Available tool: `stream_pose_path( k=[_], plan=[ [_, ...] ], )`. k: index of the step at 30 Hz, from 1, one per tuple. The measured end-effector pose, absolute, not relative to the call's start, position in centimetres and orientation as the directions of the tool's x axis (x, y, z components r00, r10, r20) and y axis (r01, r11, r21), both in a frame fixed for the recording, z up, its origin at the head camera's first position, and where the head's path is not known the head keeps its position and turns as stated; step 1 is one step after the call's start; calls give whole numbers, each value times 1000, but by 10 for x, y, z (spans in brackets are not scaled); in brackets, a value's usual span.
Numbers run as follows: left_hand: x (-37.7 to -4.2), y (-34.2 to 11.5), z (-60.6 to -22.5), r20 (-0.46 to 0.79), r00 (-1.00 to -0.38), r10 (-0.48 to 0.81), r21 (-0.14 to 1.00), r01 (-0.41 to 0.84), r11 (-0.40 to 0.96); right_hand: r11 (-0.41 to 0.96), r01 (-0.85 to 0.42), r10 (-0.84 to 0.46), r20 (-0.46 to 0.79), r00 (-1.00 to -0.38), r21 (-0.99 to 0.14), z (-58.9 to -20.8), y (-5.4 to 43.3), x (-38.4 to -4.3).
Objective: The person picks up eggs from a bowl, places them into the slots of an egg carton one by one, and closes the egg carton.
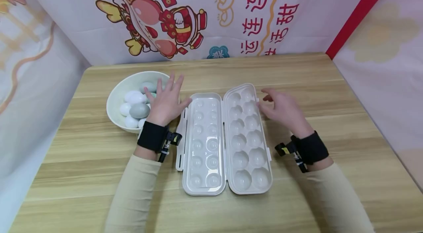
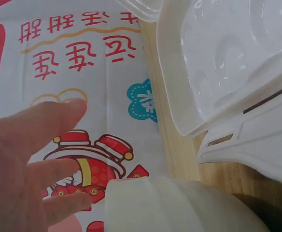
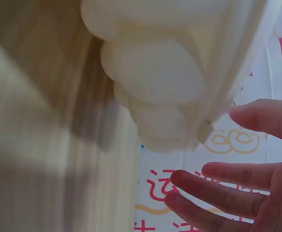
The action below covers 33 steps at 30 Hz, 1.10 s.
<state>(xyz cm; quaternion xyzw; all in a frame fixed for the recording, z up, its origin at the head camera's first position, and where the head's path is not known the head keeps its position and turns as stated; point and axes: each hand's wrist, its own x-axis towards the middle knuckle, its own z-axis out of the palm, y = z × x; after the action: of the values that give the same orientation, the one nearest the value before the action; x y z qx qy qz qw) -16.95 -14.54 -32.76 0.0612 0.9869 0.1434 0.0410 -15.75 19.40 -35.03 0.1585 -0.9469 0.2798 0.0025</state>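
Note:
An egg box of white plastic point(image 1: 226, 141) lies spread wide on the table, its lid half point(image 1: 203, 144) on the left and its cupped half point(image 1: 250, 144) on the right. No eggs sit in the cups. Fingers spread, my left hand point(image 1: 166, 101) hovers above the right side of a white bowl point(image 1: 114, 106) and holds nothing. White, grey and greenish eggs point(image 1: 139, 110) fill the bowl; the hand hides some of them. My right hand point(image 1: 282, 108) is beside the cupped half, fingers loosely bent. Its thumb point(image 3: 261, 116) is close to the rim; whether they touch I cannot tell.
The wooden table point(image 1: 333, 115) carries the bowl and box. A printed white cloth point(image 1: 231, 9) hangs behind its far edge, with more cloth at both sides. A latch flap point(image 1: 181, 141) sticks out from the lid half toward the bowl.

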Motion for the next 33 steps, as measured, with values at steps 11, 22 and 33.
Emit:
stream_pose_path(
  k=[11, 22, 33],
  plan=[
    [-155, -158, -332, -4, -994, 108, 341, 101, 935, 692, -276, -248, 139, -959, -667, -373, 185, -124],
    [-138, -169, -330, 103, -991, 84, 378, 117, 918, 583, -275, -235, 165, -958, -764, -384, 186, -118],
    [-123, -167, -331, 197, -978, 67, 393, 141, 909, 494, -187, -223, 84, -971, -849, -392, 191, -114]
  ],
)
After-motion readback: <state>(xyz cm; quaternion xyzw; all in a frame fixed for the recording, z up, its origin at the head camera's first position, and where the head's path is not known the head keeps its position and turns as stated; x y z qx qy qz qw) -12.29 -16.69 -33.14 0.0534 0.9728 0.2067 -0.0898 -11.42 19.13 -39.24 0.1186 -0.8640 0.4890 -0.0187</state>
